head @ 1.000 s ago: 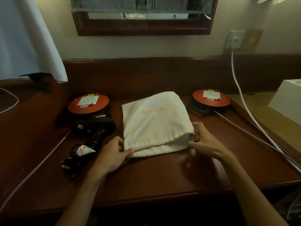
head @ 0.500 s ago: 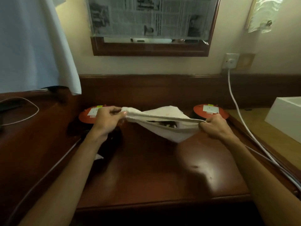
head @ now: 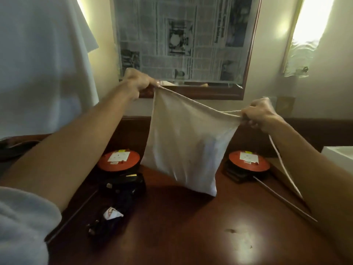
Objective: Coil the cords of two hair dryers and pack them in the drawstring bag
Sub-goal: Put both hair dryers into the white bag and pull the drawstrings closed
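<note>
Broad, glossy dark wooden desk (head: 191, 226) fills the lower view, its polished top throwing back a bright glare. Above it on the wall, a wood-framed mirror (head: 246, 54) covered with sheets of newspaper, grey and densely printed. Pale cloth (head: 38, 64) hangs at upper left, soft and matte.

Centre stage: the drawstring bag (head: 183, 146), off-white woven cotton, roughly square, hanging in the air above the desk with its lower corner close to the top; whether it touches, I cannot tell. The fabric looks limp and lightly creased, stretched taut along its upper edge. The left hand (head: 139, 80) is clenched tight on the bag's upper left corner, raised high. The right hand (head: 261, 113) sits lower, fist closed around the gathered right corner and the twisted cord (head: 231, 111), which also trails down past the forearm.

Two flat round orange discs (head: 118, 160) (head: 249, 162) with white labels sit on dark bases, either side of the bag.

Left of the bag, on the desk: a black hair dryer (head: 124, 188), matte plastic, its cord (head: 97, 226) bundled nearer the person with a white tag (head: 112, 215) on it.
</note>
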`<state>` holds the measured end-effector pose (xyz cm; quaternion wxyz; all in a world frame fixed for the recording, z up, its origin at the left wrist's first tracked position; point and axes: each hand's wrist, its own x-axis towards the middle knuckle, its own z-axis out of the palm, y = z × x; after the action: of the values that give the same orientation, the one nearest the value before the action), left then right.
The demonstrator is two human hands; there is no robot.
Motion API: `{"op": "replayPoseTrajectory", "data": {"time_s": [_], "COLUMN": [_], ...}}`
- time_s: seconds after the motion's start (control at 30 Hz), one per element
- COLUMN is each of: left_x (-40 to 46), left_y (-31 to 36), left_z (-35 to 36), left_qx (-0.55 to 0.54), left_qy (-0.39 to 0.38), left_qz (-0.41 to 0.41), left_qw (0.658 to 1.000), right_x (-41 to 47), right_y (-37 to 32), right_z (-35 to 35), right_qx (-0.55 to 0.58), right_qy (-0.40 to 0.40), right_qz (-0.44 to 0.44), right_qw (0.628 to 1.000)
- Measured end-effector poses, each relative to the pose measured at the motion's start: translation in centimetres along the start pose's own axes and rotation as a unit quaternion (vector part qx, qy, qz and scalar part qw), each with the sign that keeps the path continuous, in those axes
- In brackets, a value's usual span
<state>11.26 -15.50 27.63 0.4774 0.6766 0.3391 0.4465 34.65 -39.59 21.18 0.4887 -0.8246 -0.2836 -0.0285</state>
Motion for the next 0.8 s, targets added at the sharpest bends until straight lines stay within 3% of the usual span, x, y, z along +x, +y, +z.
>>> {"op": "replayPoseTrajectory", "data": {"time_s": [0.13,0.23,0.5,0.8], "left_x": [1.2,2.0,2.9,-2.3], "left_y": [-1.0,-1.8,-1.4,-10.7], "left_z": [-0.4,-0.5,0.2,-0.1], "left_qx": [0.07,0.069,0.052,0.054], "left_qy": [-0.006,-0.01,0.014,-0.044], "left_qz": [0.012,-0.011,0.057,0.024], "left_qw": [0.997,0.997,0.997,0.997], "right_x": [1.3,2.5,5.8,2.0], "right_y": [-0.4,-0.3,-0.8,5.5], "right_z": [0.6,1.4,1.6,3.9], "right_qx": [-0.056,-0.039,0.051,0.092], "right_qy": [0.005,0.043,0.064,0.004], "right_qz": [-0.045,-0.044,-0.056,-0.073], "right_qw": [0.997,0.997,0.995,0.993]}}
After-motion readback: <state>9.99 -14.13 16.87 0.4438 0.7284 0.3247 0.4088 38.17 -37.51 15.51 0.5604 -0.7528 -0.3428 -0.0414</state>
